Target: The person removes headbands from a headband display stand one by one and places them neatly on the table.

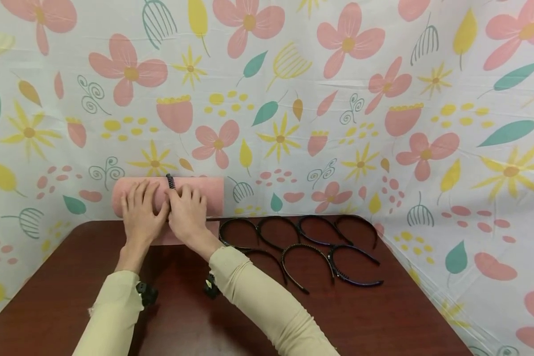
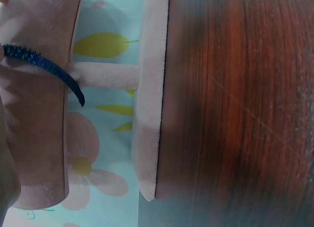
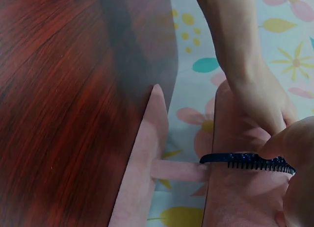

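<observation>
A pink padded roll lies sideways on a short post above a pink base. A dark toothed headband curves over the roll, its lower end sticking out near the post. My right hand pinches this headband near the front of the roll, thumb against the band in the right wrist view. Just left of the band, my left hand rests on the roll with fingers stretched along its surface. The thumbs are close together. The roll's far side is hidden.
Several dark headbands lie in two rows on the brown table, right of the stand. A flowered cloth hangs behind the table. The stand is close to the table's back edge.
</observation>
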A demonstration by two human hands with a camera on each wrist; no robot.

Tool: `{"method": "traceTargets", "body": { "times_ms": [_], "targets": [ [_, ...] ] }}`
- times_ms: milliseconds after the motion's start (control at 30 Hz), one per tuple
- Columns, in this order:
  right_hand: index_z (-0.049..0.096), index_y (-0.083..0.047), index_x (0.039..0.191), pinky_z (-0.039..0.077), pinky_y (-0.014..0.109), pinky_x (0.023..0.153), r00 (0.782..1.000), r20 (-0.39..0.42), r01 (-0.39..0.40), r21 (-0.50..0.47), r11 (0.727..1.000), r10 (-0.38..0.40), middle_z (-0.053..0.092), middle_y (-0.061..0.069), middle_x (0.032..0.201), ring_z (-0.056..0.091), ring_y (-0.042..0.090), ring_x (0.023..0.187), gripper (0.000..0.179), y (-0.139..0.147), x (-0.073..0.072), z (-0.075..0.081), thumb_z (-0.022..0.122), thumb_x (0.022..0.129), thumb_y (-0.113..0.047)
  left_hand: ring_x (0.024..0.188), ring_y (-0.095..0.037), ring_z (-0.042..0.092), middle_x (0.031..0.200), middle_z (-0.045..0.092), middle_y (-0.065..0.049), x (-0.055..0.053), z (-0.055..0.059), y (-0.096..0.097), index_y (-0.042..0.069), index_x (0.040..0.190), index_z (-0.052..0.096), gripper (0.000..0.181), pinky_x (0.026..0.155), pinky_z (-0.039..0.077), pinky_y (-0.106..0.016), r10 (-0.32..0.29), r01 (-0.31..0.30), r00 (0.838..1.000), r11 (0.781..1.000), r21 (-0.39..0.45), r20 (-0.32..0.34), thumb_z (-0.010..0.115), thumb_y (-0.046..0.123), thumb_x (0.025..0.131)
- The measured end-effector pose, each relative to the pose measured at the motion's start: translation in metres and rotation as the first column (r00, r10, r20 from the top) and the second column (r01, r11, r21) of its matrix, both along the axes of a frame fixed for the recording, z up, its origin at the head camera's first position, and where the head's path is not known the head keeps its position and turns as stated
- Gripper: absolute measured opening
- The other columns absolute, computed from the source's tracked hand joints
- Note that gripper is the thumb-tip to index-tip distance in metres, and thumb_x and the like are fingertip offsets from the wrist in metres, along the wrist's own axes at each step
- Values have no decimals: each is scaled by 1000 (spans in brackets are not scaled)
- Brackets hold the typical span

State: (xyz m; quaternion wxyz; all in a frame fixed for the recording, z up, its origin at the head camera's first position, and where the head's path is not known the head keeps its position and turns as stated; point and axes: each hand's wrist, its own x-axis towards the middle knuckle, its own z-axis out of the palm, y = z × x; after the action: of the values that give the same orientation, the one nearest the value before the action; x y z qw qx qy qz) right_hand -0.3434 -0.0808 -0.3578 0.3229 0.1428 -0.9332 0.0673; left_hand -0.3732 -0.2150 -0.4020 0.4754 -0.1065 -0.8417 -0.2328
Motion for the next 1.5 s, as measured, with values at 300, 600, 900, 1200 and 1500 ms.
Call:
{"method": "traceTargets", "body": {
  "times_ms": [300,600,900,1200,1500],
  "targets": [
    [54,-34,137,42,32,80,999,-3,39,8,999,-39,54,-6,118,50,16,97,43,13,-1,10,59,95,-37,144,-35,30,147,45,-17,-4,3,4,8,138,52,56,122,8,-59,-14,14,1000,1000,-10,-9,58,40,92],
    [51,-31,141,44,33,80,999,19,35,-20,999,-35,54,-4,120,52,16,100,60,25,-3,10,73,84,-33,145,-35,30,148,44,-17,-5,2,5,8,138,51,55,122,7,-59,-28,28,1000,1000,-2,-9,59,37,91],
    [53,-26,141,45,33,76,1000,5,-8,-71,997,9,55,-1,111,53,17,95,57,43,-2,13,68,86,-21,145,-35,29,149,43,-17,-4,2,4,9,139,51,56,122,6,-58,-28,28,1000,1000,-7,9,57,40,92],
    [52,-20,143,46,29,61,996,18,-86,-137,987,90,53,4,111,54,18,85,65,63,-3,17,68,82,-8,146,-35,27,150,42,-16,-1,3,2,11,140,50,56,123,4,-57,-25,25,999,1000,-6,25,55,41,93],
    [53,-18,143,41,25,51,992,24,-120,-195,973,127,52,6,117,55,19,83,68,81,-3,17,68,78,-2,146,-34,27,152,41,-14,1,0,-2,12,140,50,56,123,3,-55,-25,24,999,1000,12,48,58,41,93]
  ]
}}
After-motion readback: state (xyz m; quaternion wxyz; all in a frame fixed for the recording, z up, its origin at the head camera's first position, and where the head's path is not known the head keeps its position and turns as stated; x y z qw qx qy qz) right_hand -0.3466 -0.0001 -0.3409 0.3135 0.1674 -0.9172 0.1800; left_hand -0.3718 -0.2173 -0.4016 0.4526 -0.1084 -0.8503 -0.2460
